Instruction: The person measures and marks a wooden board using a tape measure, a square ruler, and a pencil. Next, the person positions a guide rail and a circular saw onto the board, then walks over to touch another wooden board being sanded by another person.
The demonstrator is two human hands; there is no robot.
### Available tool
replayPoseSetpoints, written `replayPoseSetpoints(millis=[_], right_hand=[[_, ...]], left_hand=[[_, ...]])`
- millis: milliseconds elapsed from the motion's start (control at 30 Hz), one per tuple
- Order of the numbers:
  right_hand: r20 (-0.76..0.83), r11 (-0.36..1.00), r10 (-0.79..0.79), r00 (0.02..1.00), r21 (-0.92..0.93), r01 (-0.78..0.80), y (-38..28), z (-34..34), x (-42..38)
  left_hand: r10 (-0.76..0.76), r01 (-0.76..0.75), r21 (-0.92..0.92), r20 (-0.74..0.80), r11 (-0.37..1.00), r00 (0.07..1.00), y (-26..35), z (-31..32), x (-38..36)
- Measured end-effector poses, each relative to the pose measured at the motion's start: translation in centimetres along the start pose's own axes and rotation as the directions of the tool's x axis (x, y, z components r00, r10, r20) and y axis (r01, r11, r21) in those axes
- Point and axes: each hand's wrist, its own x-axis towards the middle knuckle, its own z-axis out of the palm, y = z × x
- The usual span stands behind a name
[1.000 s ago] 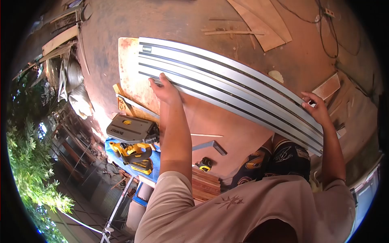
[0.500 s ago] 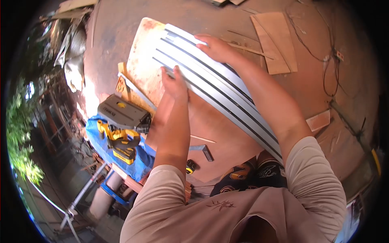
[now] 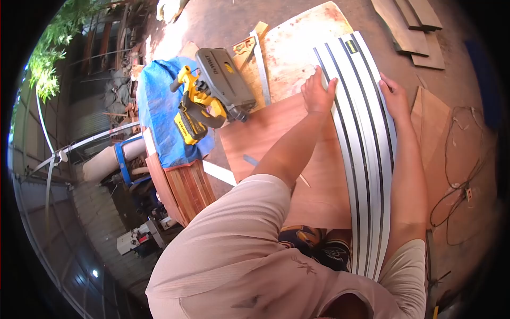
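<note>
A long silver guide rail (image 3: 357, 133) with black strips and a small yellow label lies over a reddish plywood sheet (image 3: 297, 138), running from the white board toward my body. My left hand (image 3: 319, 93) grips its left edge near the far end, thumb on top. On the opposite edge, my right hand (image 3: 394, 98) is closed around the rail's side, with part of its fingers hidden. Left of the sheet, a yellow and grey DeWalt track saw (image 3: 215, 90) rests on a blue tarp (image 3: 159, 95). The rail's near end is hidden by my body.
A stained white board (image 3: 292, 42) extends beyond the sheet, with a metal straightedge (image 3: 261, 69) and a yellow speed square (image 3: 244, 48) at its left. Planks (image 3: 409, 26) lie on the floor at far right, and a cable (image 3: 451, 181) is below them. Stacked timber (image 3: 186, 186) stands left.
My view has swung, so the rail now appears more upright and farther right. Both hands still hold its edges. The tape measure has gone out of sight.
</note>
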Motion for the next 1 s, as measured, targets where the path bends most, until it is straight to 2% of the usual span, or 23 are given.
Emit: replayPoseSetpoints(millis=[167, 367, 400, 467, 567, 633, 700, 767, 833, 1000], right_hand=[[-0.007, 0.998, -0.054, 0.999, 0.035, 0.054, 0.8, -0.4, -0.9], [-0.02, 0.999, 0.02, 1.0, 0.029, -0.019, 0.5, 0.1, -0.5], [-0.048, 1.0, -0.019, 0.999, 0.019, 0.02, 1.0, 0.7, -0.4], [-0.098, 0.998, -0.059, 0.993, -0.041, 0.055, 1.3, 0.6, -0.8], [-0.113, 0.98, -0.043, 0.993, -0.199, 0.02, -0.3, 0.2, -1.3], [-0.089, 0.99, -0.026, 0.996, -0.139, 0.014, -1.5, -0.3, -1.7], [-0.108, 0.989, -0.104, 0.989, -0.118, 0.092, 0.3, 0.2, -1.2], [-0.119, 0.987, -0.063, 0.991, -0.155, 0.045, -0.5, -0.3, -1.7], [-0.046, 0.989, 0.05, 0.998, -0.134, -0.055, -1.1, -0.6, -1.9], [-0.108, 0.993, -0.043, 0.993, -0.112, 0.031, -0.3, -0.2, -2.0]], left_hand=[[0.044, -0.044, 0.005, -0.017, 0.999, 0.999, -0.2, 0.4, -0.4], [-0.026, 0.026, 0.0, -0.009, 1.0, 1.0, 0.3, -0.1, -0.1], [0.015, -0.016, -0.055, -0.032, 0.998, 0.999, -0.7, 0.6, 0.1], [0.004, -0.01, -0.143, -0.043, 0.99, 0.999, -0.9, 0.8, 0.1], [-0.019, 0.02, -0.141, 0.01, 0.99, 1.0, -0.9, 0.8, 0.2], [-0.018, 0.022, -0.13, 0.038, 0.991, 0.999, -0.6, 0.5, 0.2], [0.005, -0.004, -0.094, 0.014, 0.996, 1.0, -0.8, 0.6, 0.1], [-0.001, 0.005, -0.104, 0.038, 0.995, 0.999, -0.7, 0.5, 0.3], [-0.012, 0.016, -0.103, 0.044, 0.995, 0.999, -0.3, 0.4, -0.1], [0.001, 0.002, -0.069, 0.041, 0.998, 0.999, -0.4, 0.2, 0.1]])
